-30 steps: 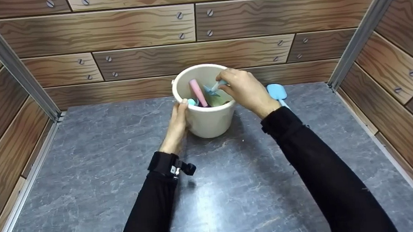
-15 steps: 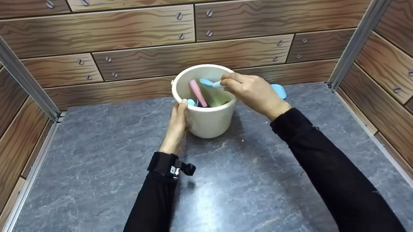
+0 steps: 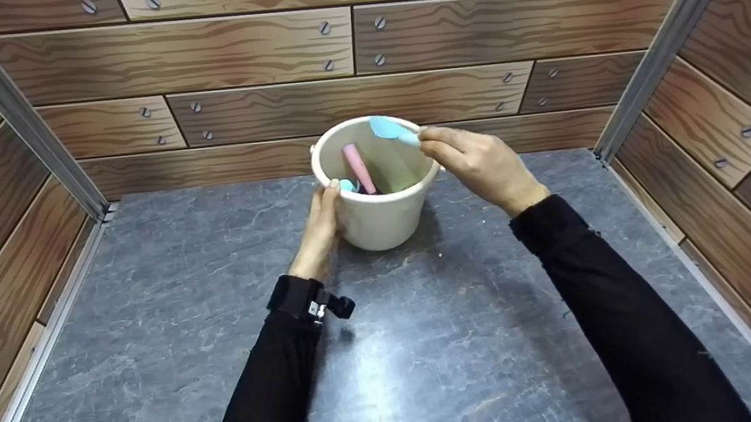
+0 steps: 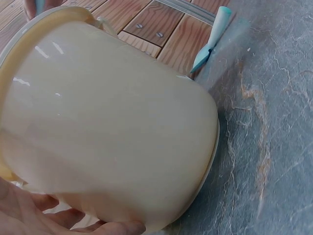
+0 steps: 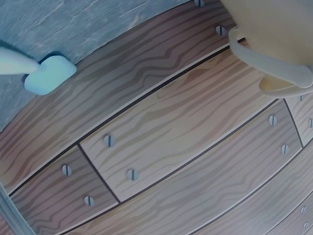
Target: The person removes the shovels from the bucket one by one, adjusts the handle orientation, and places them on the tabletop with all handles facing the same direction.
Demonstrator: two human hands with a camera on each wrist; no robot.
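Observation:
A cream bucket (image 3: 383,224) stands upright on the grey floor by the back wall. My left hand (image 3: 317,229) holds its left side, a fingertip at the rim; in the left wrist view the left fingers (image 4: 105,227) spread along the outer wall. My right hand (image 3: 484,166) pinches the handle of a small light-blue shovel (image 3: 387,130) over the bucket's right rim, blade pointing left. Inside the bucket lean a pink handle-like piece (image 3: 359,169) and a turquoise rounded thing (image 3: 347,185); their lower parts are hidden. The right wrist view does not show the right hand.
Another light-blue shovel (image 5: 50,75) lies on the floor right of the bucket; the right hand hides it in the head view. The bucket's bail handle (image 5: 274,66) hangs at its side. Wood-patterned panels (image 3: 278,111) enclose the back and sides.
My right hand has lifted the shovel from inside the bucket up and to the right, turning its blade to show broadside. The left hand and bucket have stayed in place.

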